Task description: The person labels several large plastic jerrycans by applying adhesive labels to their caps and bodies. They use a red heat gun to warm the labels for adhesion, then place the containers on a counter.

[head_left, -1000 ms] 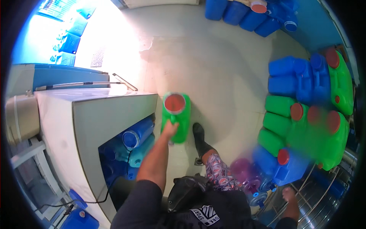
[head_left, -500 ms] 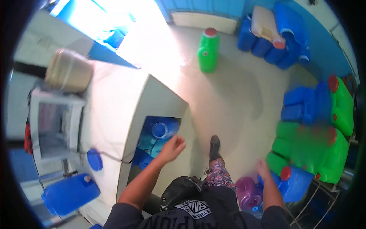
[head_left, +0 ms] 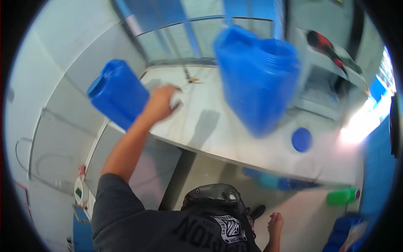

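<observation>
My left hand (head_left: 161, 104) is over the white counter, thumb and fingers spread with nothing between them. Just left of it, a blue jerrycan (head_left: 121, 94) stands near the counter edge, and my forearm crosses in front of its lower corner. To the right of the hand stands a larger blue jerrycan (head_left: 260, 80), its wide threaded mouth uncapped, blurred by motion. A round blue lid (head_left: 301, 139) lies flat on the counter beside it. Low at the right, my right hand (head_left: 276, 222) hangs beside my body, fingers loosely bent and holding nothing visible.
The counter (head_left: 180, 130) runs across ahead of me below a barred window. A grey box-like device (head_left: 321, 94) with a red-and-black handled tool (head_left: 325, 48) on top stands to the right. A green jerrycan (head_left: 342, 196) and blue containers (head_left: 342, 231) are on the floor at right.
My view has swung left from the floor with the stacked jerrycans to the counter. My left hand now reaches over the counter beside a blue jerrycan; my right hand remains low.
</observation>
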A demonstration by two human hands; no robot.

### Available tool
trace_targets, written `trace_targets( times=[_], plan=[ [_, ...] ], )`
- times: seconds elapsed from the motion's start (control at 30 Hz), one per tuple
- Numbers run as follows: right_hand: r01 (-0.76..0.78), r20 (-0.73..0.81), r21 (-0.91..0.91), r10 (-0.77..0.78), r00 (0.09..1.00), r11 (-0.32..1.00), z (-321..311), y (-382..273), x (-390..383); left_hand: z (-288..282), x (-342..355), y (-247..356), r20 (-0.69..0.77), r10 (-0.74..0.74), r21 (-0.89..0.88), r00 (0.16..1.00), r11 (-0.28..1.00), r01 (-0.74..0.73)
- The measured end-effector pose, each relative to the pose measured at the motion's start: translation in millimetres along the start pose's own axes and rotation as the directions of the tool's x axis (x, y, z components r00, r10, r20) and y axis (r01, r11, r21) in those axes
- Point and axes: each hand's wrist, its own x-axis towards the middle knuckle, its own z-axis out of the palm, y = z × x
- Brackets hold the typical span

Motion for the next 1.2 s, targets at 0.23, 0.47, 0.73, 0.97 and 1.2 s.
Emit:
trace_targets(
  times=[0.23, 0.47, 0.73, 0.97, 1.2],
  plan=[
    [0.505, 0.342, -0.054, -0.459, 0.820, 0.862, 50, -228, 65, -144, -44, -233, -0.368, -0.464, 0.511, 0.806, 0.623, 0.592],
    [0.543, 0.522, 0.167, -0.541, 0.659, 0.823, 85, -335, 114, -207, -87, -198, -0.240, -0.871, 0.477, 0.430, 0.280, 0.833],
    [0.679, 0.550, 0.418, -0.763, 0.339, 0.604, 133, -465, 136, -157, -57, -211, -0.010, -0.819, -0.378, 0.574, 0.535, 0.756],
    [0.808, 0.702, 0.159, -0.640, 0.312, 0.567, 202, -542, 119, -68, 6, -167, 0.131, -0.724, -0.750, 0.677, 0.375, 0.545],
    [0.287, 0.746, 0.289, -0.403, 0.530, 0.913, 277, -517, 157, 35, -2, -114, 0.255, -0.219, -0.835, 0.942, 0.441, 0.329]
  ],
)
